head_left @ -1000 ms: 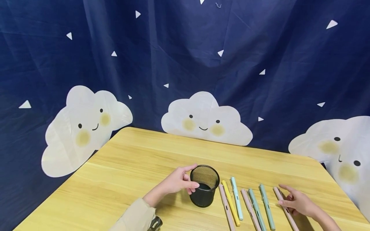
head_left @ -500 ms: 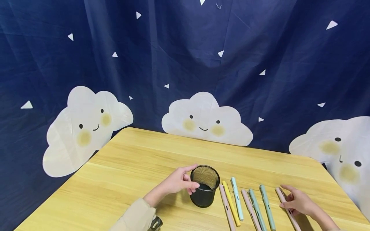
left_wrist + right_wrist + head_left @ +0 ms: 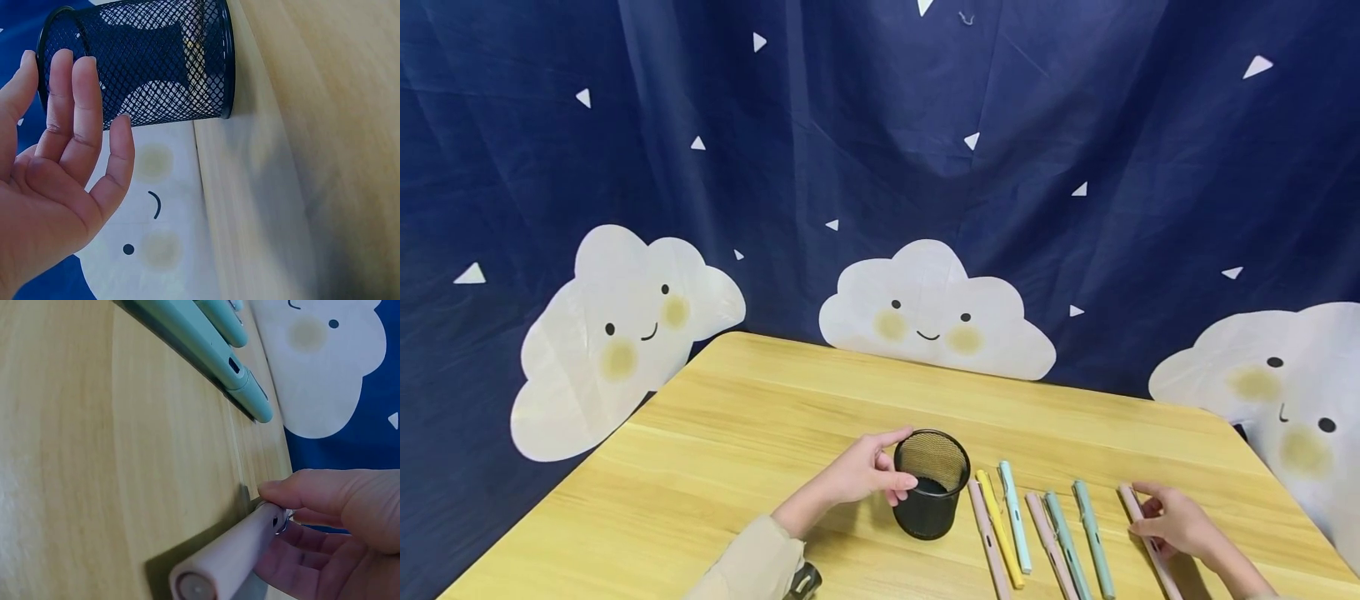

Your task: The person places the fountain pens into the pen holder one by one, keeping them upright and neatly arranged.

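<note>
A black mesh pen holder (image 3: 925, 512) stands upright on the wooden table. My left hand (image 3: 861, 471) holds it from the left, thumb at the near rim and index finger at the far rim. In the left wrist view, the other fingers lie loosely bent beside the mesh wall (image 3: 150, 69). On the right, my right hand (image 3: 1176, 521) pinches a pink pen (image 3: 1153, 550) between thumb and fingers near its clip end. The right wrist view shows that pen's round end (image 3: 195, 586) toward the camera and its shadow on the wood.
Between the hands lie a pink pen (image 3: 988, 542), a yellow pen (image 3: 1000, 529), a light blue pen (image 3: 1015, 517), another pink pen (image 3: 1051, 546) and two green pens, one (image 3: 1093, 537) nearest my right hand. A blue curtain (image 3: 880, 125) with clouds hangs behind the table (image 3: 737, 417).
My right hand has shifted slightly to the right, and the pink pen in its fingers has moved with it. The left hand and pen holder have stayed in place.
</note>
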### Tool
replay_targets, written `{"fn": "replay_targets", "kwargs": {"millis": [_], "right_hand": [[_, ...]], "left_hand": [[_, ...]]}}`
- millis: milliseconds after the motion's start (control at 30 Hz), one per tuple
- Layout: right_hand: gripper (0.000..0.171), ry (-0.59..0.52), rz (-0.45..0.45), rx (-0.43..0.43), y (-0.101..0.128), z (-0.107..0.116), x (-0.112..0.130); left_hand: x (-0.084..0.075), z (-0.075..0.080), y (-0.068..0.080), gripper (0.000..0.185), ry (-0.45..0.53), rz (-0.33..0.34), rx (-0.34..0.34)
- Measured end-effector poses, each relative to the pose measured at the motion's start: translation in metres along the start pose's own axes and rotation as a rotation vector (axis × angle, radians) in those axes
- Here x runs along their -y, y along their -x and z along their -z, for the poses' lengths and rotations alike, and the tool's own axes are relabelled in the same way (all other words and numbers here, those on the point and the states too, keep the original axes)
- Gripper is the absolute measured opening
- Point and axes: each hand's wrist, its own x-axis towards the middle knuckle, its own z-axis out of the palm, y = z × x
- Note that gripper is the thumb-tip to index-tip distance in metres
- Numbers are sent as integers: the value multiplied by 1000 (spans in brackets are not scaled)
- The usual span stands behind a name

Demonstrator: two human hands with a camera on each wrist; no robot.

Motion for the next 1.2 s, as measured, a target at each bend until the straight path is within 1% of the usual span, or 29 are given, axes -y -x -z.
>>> {"fn": "replay_targets", "kwargs": {"millis": [200,367,633,833,1000,1200], "right_hand": [[61,39,-35,-16,-1,-1,2],[58,34,-54,-15,0,-1,3],[59,-33,-52,-25,0,0,5],[59,-87,-19,-43,4,-1,8],[58,-155,-1,-34,6,-1,12],[59,-180,3,-59,6,-2,19]], "left_hand": [[0,0,0,70,5,-1,-3],[0,0,0,69,10,-2,-3],[0,0,0,70,14,3,-5],[0,-1,0,70,15,5,-7],[1,0,0,70,13,2,-6],[1,0,0,70,16,2,-4]]}}
